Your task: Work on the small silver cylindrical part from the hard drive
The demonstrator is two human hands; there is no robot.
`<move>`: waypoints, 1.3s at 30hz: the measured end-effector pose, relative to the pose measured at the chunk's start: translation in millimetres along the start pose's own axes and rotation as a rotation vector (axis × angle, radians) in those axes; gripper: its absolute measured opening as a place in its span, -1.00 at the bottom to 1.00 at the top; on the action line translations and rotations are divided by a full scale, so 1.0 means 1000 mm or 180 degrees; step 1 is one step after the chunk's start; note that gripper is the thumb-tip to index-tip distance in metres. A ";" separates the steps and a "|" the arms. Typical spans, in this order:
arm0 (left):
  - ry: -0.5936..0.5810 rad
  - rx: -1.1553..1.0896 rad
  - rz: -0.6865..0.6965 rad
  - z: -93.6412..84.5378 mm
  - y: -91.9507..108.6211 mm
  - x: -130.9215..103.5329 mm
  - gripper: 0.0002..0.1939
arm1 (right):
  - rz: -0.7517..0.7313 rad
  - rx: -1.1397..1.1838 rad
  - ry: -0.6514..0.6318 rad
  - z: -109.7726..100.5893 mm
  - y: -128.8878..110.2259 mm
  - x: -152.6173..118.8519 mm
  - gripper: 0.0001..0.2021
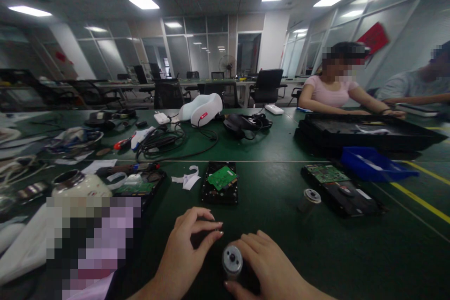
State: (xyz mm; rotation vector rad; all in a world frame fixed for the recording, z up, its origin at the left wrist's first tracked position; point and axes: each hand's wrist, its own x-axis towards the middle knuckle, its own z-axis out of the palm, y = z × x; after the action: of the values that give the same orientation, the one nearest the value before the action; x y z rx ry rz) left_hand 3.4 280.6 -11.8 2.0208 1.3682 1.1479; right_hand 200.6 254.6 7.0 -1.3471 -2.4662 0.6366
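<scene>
My right hand (263, 262) is wrapped round a silver metal cylinder (232, 262), whose round top with a dark centre faces up. Just left of it, my left hand (191, 239) is raised with thumb and index fingertip pinched together; something tiny may be between them, too small to make out. Beyond my hands lies a black hard drive (220, 197) with a green circuit board (222, 178) resting askew on it. A second metal cylinder (312, 197) stands to the right. Torn white paper strips (190, 178) lie left of the drive.
Another drive (351, 194) and a blue tray (378, 164) are at right, before a large black tray (369, 133). Cables (161, 143), a neck pillow (202, 108) and a cream pot (80, 185) sit leftward. Two people sit at the far right.
</scene>
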 end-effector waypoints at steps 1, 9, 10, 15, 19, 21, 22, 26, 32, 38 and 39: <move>-0.0083 0.0161 -0.0001 0.000 -0.003 0.001 -0.87 | 0.0009 0.0006 -0.0007 0.000 0.000 0.000 -0.67; -0.0128 0.0550 -0.0049 0.001 -0.004 0.006 -0.84 | -0.0002 0.0037 0.0002 0.001 0.000 -0.002 -0.68; -0.0112 0.0485 -0.0110 0.000 -0.003 0.006 -0.86 | 0.0001 0.0021 -0.0006 0.000 0.000 -0.002 -0.67; 0.0058 -0.0469 -0.0065 -0.008 0.010 0.007 -0.97 | 0.0020 -0.0044 -0.0071 -0.003 -0.002 0.000 -0.70; 0.0115 -0.0873 0.0593 -0.013 0.026 0.002 -0.98 | -0.0036 -0.0030 -0.0065 -0.003 -0.003 0.000 -0.75; 0.0043 -0.0919 0.0882 -0.013 0.031 -0.001 -0.93 | -0.0072 0.0038 -0.0020 -0.002 -0.002 0.000 -0.80; 0.0016 -0.0936 0.0958 -0.013 0.032 -0.002 -0.89 | -0.0080 0.0074 0.0001 -0.002 -0.002 -0.001 -0.81; -0.0136 -0.1187 0.0886 -0.008 0.030 -0.005 -0.69 | -0.0066 0.0085 0.0017 0.001 -0.001 -0.001 -0.75; -0.0326 -0.1415 0.0736 -0.004 0.025 -0.007 -0.66 | -0.0070 0.0075 -0.0023 0.000 -0.002 0.000 -0.76; -0.0428 -0.1399 0.0774 -0.006 0.030 -0.005 -0.58 | -0.0059 0.0119 0.0018 0.000 -0.002 -0.002 -0.76; -0.0465 -0.1340 0.0803 -0.007 0.030 -0.005 -0.57 | -0.0070 0.0144 0.0024 0.000 -0.001 -0.002 -0.73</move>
State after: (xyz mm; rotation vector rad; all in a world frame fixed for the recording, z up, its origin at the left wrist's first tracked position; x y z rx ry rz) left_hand 13.3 263.3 12.2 1.9505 0.7387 1.2422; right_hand 200.7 251.9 7.4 -1.3015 -2.4423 0.6767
